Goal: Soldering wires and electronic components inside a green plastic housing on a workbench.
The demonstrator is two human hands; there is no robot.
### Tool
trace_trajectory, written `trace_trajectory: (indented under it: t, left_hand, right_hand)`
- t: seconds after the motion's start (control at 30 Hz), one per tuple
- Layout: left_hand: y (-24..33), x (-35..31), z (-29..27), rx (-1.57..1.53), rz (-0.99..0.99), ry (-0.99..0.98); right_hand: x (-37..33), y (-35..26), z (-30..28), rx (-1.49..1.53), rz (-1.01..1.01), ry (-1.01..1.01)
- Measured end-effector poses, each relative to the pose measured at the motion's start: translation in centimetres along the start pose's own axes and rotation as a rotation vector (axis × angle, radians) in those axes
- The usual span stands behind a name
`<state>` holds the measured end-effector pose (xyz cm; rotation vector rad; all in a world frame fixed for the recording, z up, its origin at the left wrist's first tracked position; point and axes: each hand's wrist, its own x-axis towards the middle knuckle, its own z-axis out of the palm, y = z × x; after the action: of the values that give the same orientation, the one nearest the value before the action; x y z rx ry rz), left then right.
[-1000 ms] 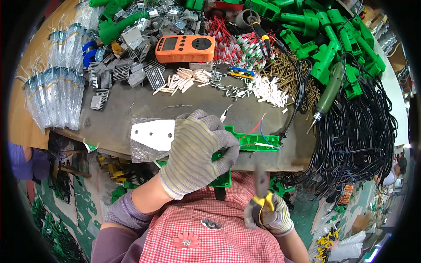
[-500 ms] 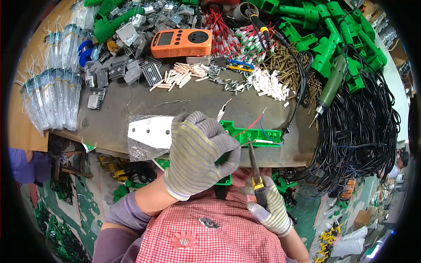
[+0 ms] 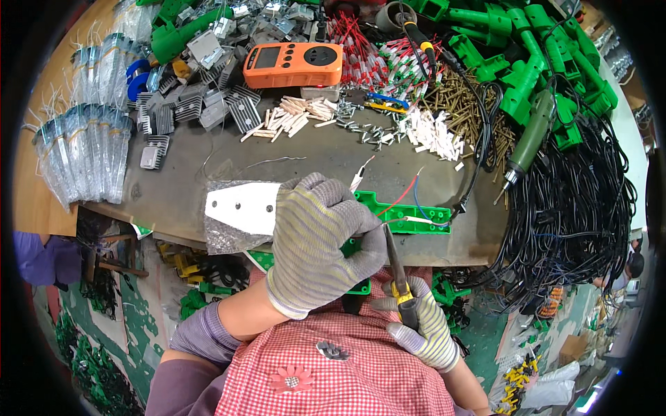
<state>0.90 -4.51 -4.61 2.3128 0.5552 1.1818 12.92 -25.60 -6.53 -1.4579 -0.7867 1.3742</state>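
Observation:
My left hand (image 3: 319,243), in a grey striped glove, is closed over a green plastic housing (image 3: 433,219) at the table's front edge. Its thumb and forefinger pinch together where a thin wire in white sleeving (image 3: 416,220) runs in; the exact grip is hidden. My right hand (image 3: 427,333), also gloved, is wrapped around yellow-and-black-handled pliers (image 3: 395,260). The jaws point up, close beside the left fingertips. From the housing rise a red wire (image 3: 406,191) and a blue wire (image 3: 416,197). Left of the hand lies a white tapered plate (image 3: 239,208) on bubble wrap.
Beyond lie an orange meter (image 3: 295,66), grey heat sinks (image 3: 159,118), white ceramic tubes (image 3: 291,114) and small screws. A green electric screwdriver (image 3: 531,135) and bundled black cables (image 3: 569,208) occupy the right. Wrapped bundles (image 3: 83,152) stand at the left.
The pliers' tips have moved left, close to my left fingertips. The sleeved wire lies farther left, nearer the pinch. The whole view has shifted slightly.

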Motion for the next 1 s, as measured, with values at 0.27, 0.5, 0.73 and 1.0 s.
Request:
trace_trajectory:
  t: [0.27, 0.5, 0.73, 1.0]
  left_hand:
    - [0.4, 0.3, -0.6, 0.014, -0.028, -0.112]
    - [0.3, 0.5, -0.1, 0.023, -0.009, -0.133]
    - [0.1, 0.1, -0.3, 0.138, 0.021, -0.178]
    - [0.0, 0.8, -0.5, 0.072, -0.03, -0.147]
  right_hand:
    - [0.1, 0.1, 0.3, -0.055, -0.001, 0.087]
    - [0.2, -0.6, -1.0, -0.485, -0.114, 0.047]
    - [-0.2, -1.9, -1.3, -0.568, -0.111, 0.174]
    - [-5.6, -7.3, -5.3, 0.064, 0.144, 0.511]
